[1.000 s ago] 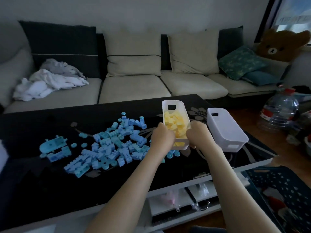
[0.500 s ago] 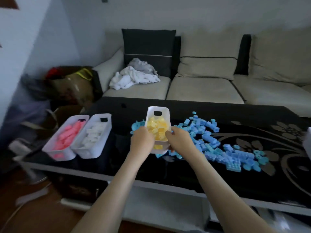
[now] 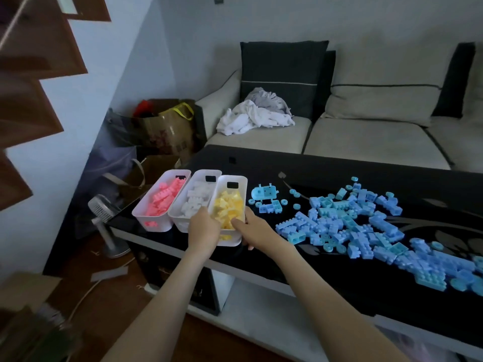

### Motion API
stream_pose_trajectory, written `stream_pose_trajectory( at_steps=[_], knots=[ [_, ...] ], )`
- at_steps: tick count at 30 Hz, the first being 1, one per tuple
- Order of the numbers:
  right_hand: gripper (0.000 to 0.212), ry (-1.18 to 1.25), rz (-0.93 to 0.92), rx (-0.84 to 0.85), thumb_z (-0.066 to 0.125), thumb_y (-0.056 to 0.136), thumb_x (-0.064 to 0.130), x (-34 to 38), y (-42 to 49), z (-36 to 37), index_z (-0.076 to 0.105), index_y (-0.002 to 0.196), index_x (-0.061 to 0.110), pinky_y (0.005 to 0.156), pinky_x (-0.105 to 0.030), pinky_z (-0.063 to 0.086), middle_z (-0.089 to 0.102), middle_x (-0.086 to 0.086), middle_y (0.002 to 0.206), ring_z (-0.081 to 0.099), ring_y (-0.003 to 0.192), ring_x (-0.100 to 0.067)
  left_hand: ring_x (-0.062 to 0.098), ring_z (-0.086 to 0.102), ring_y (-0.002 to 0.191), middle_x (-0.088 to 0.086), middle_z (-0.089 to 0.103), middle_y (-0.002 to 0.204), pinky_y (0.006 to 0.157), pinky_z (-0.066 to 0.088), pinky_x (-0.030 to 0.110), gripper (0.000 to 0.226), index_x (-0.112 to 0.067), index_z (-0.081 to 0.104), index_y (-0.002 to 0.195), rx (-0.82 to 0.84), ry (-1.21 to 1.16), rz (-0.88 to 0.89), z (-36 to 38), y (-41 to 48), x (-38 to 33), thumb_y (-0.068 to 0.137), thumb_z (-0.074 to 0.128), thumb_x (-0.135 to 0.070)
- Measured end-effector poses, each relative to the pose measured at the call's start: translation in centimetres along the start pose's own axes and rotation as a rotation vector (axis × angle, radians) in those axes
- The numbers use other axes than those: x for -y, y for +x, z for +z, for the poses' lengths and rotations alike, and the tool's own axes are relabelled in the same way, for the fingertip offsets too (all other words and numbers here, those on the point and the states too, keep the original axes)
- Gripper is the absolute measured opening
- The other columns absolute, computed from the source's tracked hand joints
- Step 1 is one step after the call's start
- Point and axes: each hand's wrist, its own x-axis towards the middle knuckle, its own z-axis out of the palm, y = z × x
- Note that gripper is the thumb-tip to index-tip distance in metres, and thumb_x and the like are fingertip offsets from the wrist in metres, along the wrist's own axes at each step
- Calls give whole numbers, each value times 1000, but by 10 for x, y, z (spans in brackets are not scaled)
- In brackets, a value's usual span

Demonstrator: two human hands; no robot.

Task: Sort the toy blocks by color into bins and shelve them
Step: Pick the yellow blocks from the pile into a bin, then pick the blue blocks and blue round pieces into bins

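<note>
Bin of yellow blocks (image 3: 235,178): placed at the left end of the table (image 3: 339,171), against the bin of white blocks (image 3: 206,173), with the bin of pink blocks (image 3: 175,172) beyond that. Its near end is gripped by the left hand (image 3: 203,229) and the right hand (image 3: 254,232), with fingers curled round the corners; it possibly rests on the tabletop. Loose blue blocks (image 3: 352,226) are spread to the right.

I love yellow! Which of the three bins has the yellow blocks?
The rightmost bin, nearest the loose blue blocks; the middle bin holds white blocks and the left bin pink ones.
</note>
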Motion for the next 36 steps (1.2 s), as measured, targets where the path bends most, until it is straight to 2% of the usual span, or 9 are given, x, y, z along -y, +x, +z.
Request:
stream_pose_trajectory(
  at_steps=[6,8,11,13,15,19,27,33,36],
  knots=[
    [55,205,-18,136,62,85,28,-5,0,4,31,130,32,68,-25,50,55,-1,121,59,85,-18,29,55,105,15,56,116,63,40,26,32,-5,44,126,-89,5,51,0,-3,0,93,45,-6],
    [56,180,-42,116,64,85,27,-4,-3,1,32,131,34,70,-25,50,53,9,117,59,92,-15,29,48,114,14,48,124,77,44,31,37,-6,44,126,-177,144,99,2,-6,-7,90,51,-9],
    [61,92,-79,24,61,87,23,-5,-11,-11,31,140,25,72,-19,48,46,20,107,54,92,-4,28,37,123,13,41,133,98,37,35,40,-9,44,128,-247,357,192,7,-13,-29,89,54,-17],
    [70,-44,-58,-74,59,88,28,-8,-17,-25,24,147,17,92,-29,46,45,6,133,49,117,-15,26,39,122,11,43,133,98,36,34,38,-12,46,128,-228,370,282,15,-19,-49,91,52,-18],
    [66,-160,-6,-174,54,91,29,-13,-25,-41,24,148,15,103,-35,38,36,-6,148,39,132,-24,24,43,119,9,46,130,96,38,32,35,-12,48,127,-166,310,356,26,-27,-68,92,50,-16],
    [46,-223,108,-381,48,94,23,-36,-63,-96,41,138,11,83,-23,35,48,-8,137,47,123,-23,28,45,116,12,49,125,93,37,35,30,-9,52,122,42,138,519,68,-62,-116,92,45,-10],
    [35,-359,407,-754,51,93,21,-97,-187,-208,54,124,5,84,-27,35,56,-14,126,49,119,-28,29,55,110,12,60,118,85,43,36,33,-15,59,119,523,-62,778,152,-167,-223,94,38,-14],
    [41,-560,726,-1020,41,98,22,-148,-267,-257,38,135,5,99,-42,35,38,-16,139,34,128,-34,26,56,109,9,60,119,82,44,35,31,-13,56,123,714,-162,861,183,-263,-271,96,41,-17],
    [64,-584,859,-1021,45,96,19,-165,-282,-262,11,148,5,103,-45,31,18,-14,151,22,136,-36,25,54,113,8,56,125,85,45,33,39,-16,52,129,782,-203,907,198,-288,-273,92,43,-6]
  ],
)
